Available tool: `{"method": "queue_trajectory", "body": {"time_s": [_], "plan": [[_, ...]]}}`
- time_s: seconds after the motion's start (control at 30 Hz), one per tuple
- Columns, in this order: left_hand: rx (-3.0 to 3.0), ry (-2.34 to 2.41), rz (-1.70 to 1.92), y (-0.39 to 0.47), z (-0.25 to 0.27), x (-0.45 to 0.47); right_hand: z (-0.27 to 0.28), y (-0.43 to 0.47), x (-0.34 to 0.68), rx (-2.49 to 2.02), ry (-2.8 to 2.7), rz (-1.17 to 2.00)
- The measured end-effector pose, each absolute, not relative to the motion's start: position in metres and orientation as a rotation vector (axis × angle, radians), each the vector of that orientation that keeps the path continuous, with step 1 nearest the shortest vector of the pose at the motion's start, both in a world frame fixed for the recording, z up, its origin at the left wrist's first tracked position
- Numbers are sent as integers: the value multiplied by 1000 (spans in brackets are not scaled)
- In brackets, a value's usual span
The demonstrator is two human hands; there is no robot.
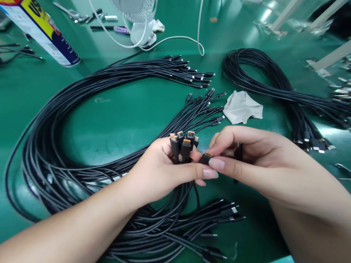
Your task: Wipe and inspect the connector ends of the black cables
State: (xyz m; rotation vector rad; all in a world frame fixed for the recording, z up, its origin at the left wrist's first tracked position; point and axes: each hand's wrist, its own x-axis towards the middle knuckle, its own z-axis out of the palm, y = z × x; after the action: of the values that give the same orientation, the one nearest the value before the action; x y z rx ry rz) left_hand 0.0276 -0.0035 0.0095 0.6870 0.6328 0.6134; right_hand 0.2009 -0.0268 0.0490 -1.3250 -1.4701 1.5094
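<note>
Because both hands meet at one small part, I fix my eyes on the single black cable plug (204,159) between them, its flat orange tip angled up toward the right. The left hand (161,171) is closed around a bunch of plugs (185,148), orange-tipped and roughly upright above its thumb, whose end also lies against the single plug. The right hand (246,157) pinches that plug between thumb and forefinger; its other fingers curl in, and a dark piece (239,150) shows among them, though I cannot tell from here whether they grip it.

To handle this well, I would want the pinch on the sides of the housing, off the metal tip, pressing lightly and turning with the fingertips rather than tugging against the cable. I would hold the bunch just firmly enough that it cannot fan out or slip. The left forearm crosses the large black cable bundle (41,146), so I would watch for snags there. The crumpled pale cloth (242,107) lies beyond the fingers, beside the loose cable ends (208,106).
</note>
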Motion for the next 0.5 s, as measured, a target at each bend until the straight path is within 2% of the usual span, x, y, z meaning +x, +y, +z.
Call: {"method": "queue_trajectory", "body": {"time_s": [0.5], "plan": [[740, 651, 653, -4, 12, 27, 53, -29, 200, -1273, -1494, 1464]]}}
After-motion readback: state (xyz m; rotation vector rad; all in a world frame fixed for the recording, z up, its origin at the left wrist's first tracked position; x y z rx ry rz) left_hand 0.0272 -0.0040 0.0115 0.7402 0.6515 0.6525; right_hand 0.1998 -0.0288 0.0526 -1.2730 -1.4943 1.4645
